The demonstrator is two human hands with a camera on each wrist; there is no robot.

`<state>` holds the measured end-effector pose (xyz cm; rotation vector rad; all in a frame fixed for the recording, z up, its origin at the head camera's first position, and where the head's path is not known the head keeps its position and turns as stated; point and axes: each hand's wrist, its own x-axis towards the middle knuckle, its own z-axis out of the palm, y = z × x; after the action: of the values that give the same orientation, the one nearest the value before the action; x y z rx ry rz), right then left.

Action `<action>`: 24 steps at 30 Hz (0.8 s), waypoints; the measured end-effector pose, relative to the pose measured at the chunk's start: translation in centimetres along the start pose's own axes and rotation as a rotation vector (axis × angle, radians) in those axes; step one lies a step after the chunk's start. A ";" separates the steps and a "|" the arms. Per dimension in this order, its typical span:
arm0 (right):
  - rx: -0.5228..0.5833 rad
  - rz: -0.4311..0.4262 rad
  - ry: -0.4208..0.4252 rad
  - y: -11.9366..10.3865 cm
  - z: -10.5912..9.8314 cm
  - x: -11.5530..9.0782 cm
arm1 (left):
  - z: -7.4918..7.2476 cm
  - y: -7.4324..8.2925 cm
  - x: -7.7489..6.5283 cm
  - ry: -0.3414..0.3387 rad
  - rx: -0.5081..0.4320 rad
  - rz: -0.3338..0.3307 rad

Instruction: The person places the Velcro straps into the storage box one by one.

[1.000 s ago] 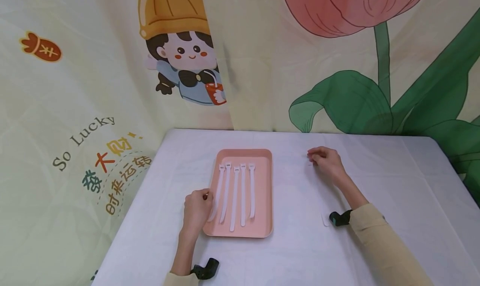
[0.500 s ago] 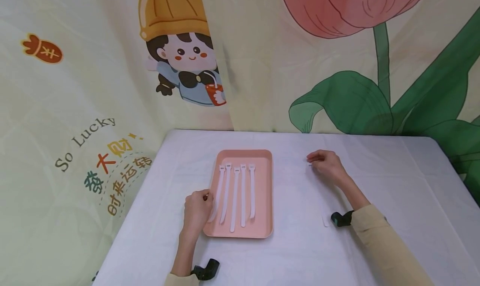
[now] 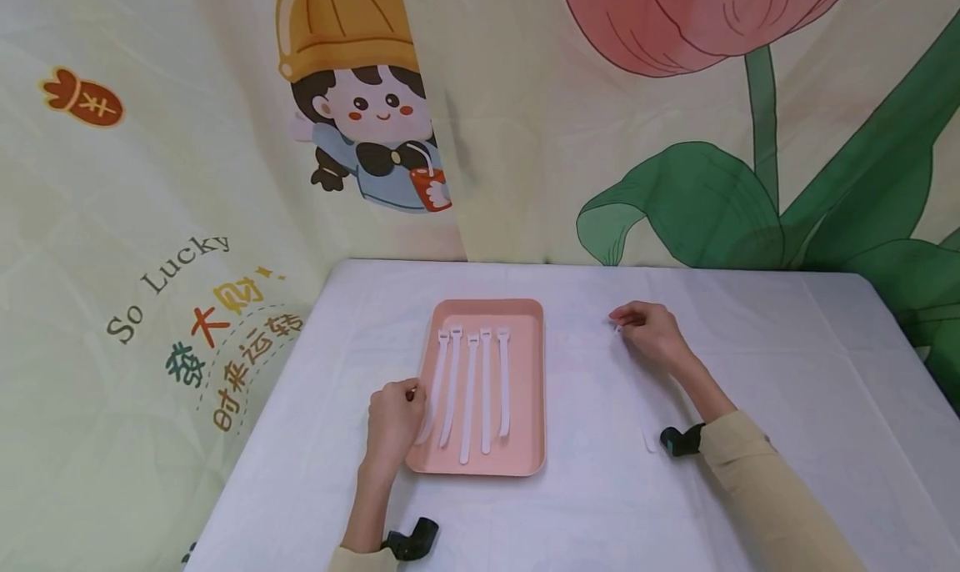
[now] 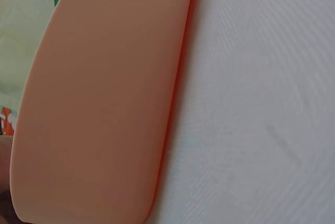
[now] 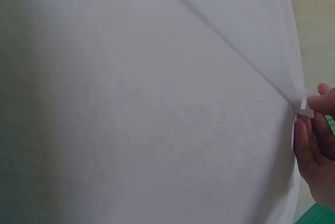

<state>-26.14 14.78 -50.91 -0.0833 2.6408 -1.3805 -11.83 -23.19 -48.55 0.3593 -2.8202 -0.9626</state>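
A pink tray (image 3: 530, 388) stands left of centre on the table, and several white cable ties with slotted heads (image 3: 487, 388) lie lengthwise in it. My left hand (image 3: 395, 413) grips the tray's left rim; in the left wrist view the tray's outer wall (image 4: 104, 93) fills much of the picture. To the right of the tray, my right hand (image 3: 654, 334) pinches another white cable tie (image 5: 305, 110) by its slotted head, between thumb and fingers. This tie's rounded tail (image 3: 649, 442) shows near my right wrist against the white cloth.
A white cloth (image 3: 592, 505) covers the table. Behind it hangs a printed backdrop (image 3: 517, 138) with a cartoon figure and a large flower. A black wrist camera (image 3: 411, 540) sits on my left wrist, and another black camera (image 3: 681, 439) on my right.
My right hand has shifted slightly left and toward me, and its fingers have drawn in on the cable tie's head. My left hand and the tray have stayed in place.
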 end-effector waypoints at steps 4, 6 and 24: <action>-0.006 -0.016 0.004 0.0 -0.1 -0.2 | 0.0 0.1 0.0 -0.002 -0.002 0.001; -0.005 -0.020 0.002 0.1 -0.2 -0.2 | 0.0 0.2 0.0 -0.003 -0.004 0.001; 0.023 0.037 -0.048 0.1 -0.5 -0.4 | 0.1 0.2 0.0 -0.005 -0.007 -0.007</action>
<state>-25.84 15.28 -50.61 -0.0644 2.5736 -1.3796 -11.92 -22.96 -48.54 0.3663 -2.8212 -0.9752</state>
